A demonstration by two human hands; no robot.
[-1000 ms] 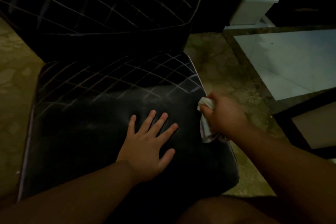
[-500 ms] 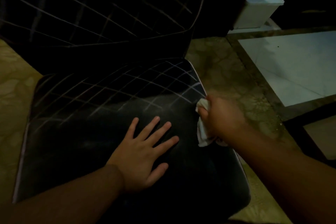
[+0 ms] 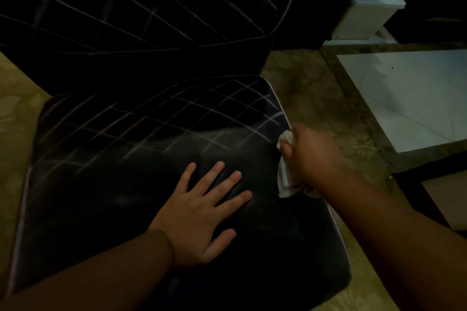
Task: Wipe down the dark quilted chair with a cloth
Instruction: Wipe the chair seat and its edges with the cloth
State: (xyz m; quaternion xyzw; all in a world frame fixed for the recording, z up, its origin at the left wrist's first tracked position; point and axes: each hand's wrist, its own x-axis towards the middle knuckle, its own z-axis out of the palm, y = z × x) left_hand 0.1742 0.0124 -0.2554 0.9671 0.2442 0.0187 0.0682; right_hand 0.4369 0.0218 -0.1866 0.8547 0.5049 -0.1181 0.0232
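So compared with a second ago the right hand (image 3: 313, 159) has slid a bit further back along the right edge of the seat, toward the backrest, and the camera has tipped a little so the seat sits lower in view. The left hand (image 3: 202, 212) has barely moved: it's flat on the middle of the seat, fingers spread and straight, just bracing. The right hand is curled tight round a bunched-up white cloth (image 3: 284, 179), which is pressed against the seat's right edge piping, with a tail of it hanging down below the fist. The dark quilted chair (image 3: 126, 184) fills most of the frame, and the lighting is pretty dim, so it's hard to judge clean versus dusty. My guess is we're only partway in: there's a pale hazy streak across the quilting near the cloth that could be dust or a wipe mark, can't tell which. The left side of the seat and the whole backrest (image 3: 141, 7) don't look touched yet, so those look like what's left.
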